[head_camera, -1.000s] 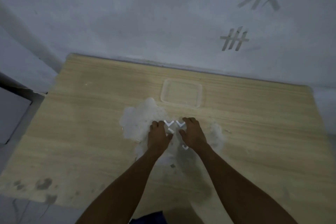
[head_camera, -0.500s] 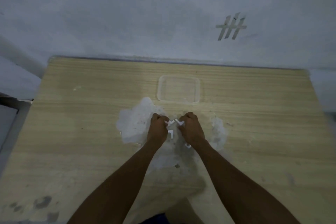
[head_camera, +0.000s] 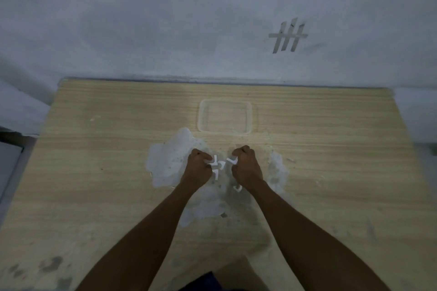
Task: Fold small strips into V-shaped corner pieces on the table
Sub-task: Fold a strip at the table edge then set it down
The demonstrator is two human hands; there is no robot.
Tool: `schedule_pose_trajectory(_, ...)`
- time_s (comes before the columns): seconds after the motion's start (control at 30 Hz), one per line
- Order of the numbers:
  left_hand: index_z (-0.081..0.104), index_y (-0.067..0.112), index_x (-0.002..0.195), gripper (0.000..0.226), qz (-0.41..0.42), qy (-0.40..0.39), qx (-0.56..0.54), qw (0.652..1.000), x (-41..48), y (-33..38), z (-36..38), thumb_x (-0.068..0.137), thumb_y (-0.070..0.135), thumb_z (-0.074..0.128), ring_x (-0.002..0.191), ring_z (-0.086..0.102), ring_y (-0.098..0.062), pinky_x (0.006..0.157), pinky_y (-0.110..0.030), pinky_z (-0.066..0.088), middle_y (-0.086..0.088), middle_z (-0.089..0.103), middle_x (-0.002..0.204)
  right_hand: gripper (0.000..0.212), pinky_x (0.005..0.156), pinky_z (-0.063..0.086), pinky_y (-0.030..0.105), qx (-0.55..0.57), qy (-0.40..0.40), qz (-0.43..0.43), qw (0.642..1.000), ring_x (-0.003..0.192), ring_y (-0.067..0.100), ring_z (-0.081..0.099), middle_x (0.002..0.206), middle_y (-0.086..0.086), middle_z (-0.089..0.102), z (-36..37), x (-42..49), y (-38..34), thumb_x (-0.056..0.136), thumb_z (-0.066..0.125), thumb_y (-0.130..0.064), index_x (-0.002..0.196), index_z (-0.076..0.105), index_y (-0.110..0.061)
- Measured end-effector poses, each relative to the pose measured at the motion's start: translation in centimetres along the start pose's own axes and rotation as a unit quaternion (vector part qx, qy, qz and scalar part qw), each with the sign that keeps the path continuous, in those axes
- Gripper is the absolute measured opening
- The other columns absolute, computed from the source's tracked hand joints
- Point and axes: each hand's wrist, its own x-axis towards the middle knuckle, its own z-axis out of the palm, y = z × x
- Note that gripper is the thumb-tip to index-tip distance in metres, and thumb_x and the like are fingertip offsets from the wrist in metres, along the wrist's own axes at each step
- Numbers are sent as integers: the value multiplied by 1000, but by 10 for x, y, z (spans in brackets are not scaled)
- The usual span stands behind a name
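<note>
Folding looks to be under way: the left hand [head_camera: 197, 168] has its fingers [head_camera: 206, 158] curled shut on a small white strip [head_camera: 214, 160], and the right hand [head_camera: 246, 166] pinches a bent V-shaped piece [head_camera: 232, 160] at its fingertips. Next, each crease probably needs pressing sharp before the pieces are set down. Two more pieces [head_camera: 218, 169] lie on the counter [head_camera: 331, 149] between the fingers, and one [head_camera: 237, 188] just behind the right hand.
</note>
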Motion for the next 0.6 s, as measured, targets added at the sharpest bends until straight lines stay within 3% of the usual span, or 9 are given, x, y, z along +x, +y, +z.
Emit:
schedule_pose_trajectory(0.1, 67, -3, 101, 22, -16, 2, 17, 1000, -1, 3, -2, 79, 1, 65, 108, 51, -29, 91, -27, 42, -19, 58, 110, 42, 98, 44, 33, 0, 3, -4, 1000, 125, 25, 39, 133, 10, 44, -2, 0, 0, 81, 56, 1, 123, 54, -7)
schedule_pose_trajectory(0.27, 65, 3, 100, 16, -8, -31, 51, 998, 0, 4, -2, 85, 7, 63, 104, 53, -26, 92, -33, 48, -15, 55, 112, 40, 97, 44, 33, -13, 17, -15, 1000, 122, 25, 44, 131, 9, 47, -6, -1, -2, 82, 59, -5, 122, 55, -9)
schedule_pose_trajectory(0.43, 64, 3, 92, 14, -45, -10, 24, 999, 4, 1, -13, 80, 10, 68, 96, 59, -26, 77, -23, 39, -14, 63, 101, 39, 98, 41, 33, 2, 31, -26, 999, 122, 26, 45, 128, 11, 49, -15, 1, -2, 81, 60, -6, 120, 56, -7)
schedule_pose_trajectory(0.6, 68, 1, 97, 19, -20, 36, -7, 999, 14, 13, -27, 79, 7, 68, 96, 64, -27, 79, -24, 42, -15, 69, 101, 39, 97, 45, 36, 42, 67, -62, 995, 121, 26, 46, 126, 12, 51, -29, 5, -14, 79, 62, -7, 118, 57, -5)
